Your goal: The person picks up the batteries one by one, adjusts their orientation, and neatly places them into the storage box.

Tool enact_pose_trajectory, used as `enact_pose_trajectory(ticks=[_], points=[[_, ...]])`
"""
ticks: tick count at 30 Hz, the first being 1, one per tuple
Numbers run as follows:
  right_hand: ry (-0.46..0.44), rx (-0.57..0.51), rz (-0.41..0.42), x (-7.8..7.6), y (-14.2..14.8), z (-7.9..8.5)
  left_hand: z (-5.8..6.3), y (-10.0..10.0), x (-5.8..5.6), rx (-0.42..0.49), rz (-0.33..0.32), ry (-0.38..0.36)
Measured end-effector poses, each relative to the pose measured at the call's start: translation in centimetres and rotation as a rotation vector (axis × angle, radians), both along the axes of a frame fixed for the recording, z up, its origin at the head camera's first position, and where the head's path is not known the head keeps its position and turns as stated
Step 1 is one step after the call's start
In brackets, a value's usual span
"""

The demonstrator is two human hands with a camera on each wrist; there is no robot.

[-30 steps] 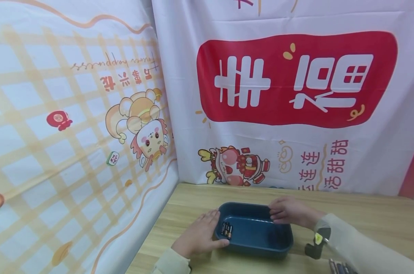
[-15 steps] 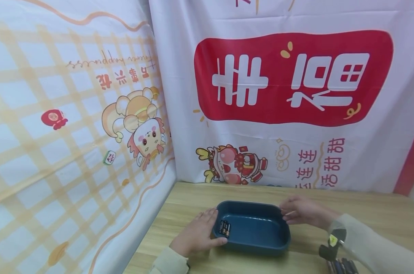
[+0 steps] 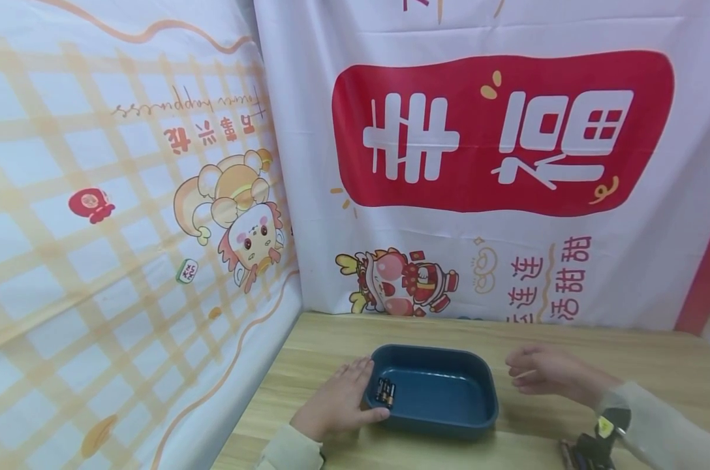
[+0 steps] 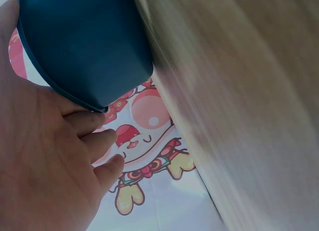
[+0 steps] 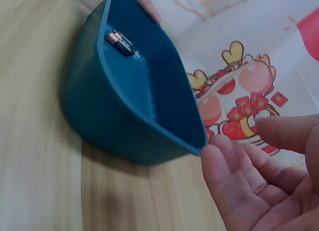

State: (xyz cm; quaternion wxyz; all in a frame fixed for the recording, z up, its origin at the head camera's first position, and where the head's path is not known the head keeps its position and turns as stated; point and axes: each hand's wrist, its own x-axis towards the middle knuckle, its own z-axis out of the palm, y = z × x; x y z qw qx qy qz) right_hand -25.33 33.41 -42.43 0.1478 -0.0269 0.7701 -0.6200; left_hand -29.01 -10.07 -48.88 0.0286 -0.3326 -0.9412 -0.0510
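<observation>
Left hand (image 3: pixel 334 401): released, its fingers extended and its thumb apart, laid against the 9 o'clock end of a dark blue box (image 3: pixel 443 398). The left wrist view shows the fingertips at the outside of the rim. Right hand (image 3: pixel 551 372): likewise released, fingers loosely bent, palm partly turned up in its wrist view; it lies near the box's 3 o'clock end, with a gap between. A dark wrist device (image 3: pixel 617 418) sits by the pale sleeve (image 3: pixel 669 414). The box stands upright on a wood-grain table (image 3: pixel 320 339), its long axis running roughly from 9 to 3 o'clock. Inside, batteries (image 3: pixel 385 391) lie side by side at 9 o'clock, close to the left thumb; their number is unclear. Dark cylinders (image 3: pixel 566 454) lie on the table at 4 o'clock from the box, partly hidden behind the wrist device. At 12 o'clock hangs a white cloth with a red panel (image 3: pixel 478 137); at 10 o'clock, a checked cloth (image 3: pixel 126 261).
</observation>
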Motion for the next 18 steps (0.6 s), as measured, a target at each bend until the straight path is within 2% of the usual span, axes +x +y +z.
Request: enact_pose_trajectory(ticks=[5,18], points=[[-0.016,0.06,-0.017,0.7,1.5,0.0,0.0,0.1,-0.1,-0.001,0.004,-0.005],[-0.032,0.059,0.032,2.3,4.2,-0.6,-0.3,0.2,-0.4,0.002,0.012,-0.006]])
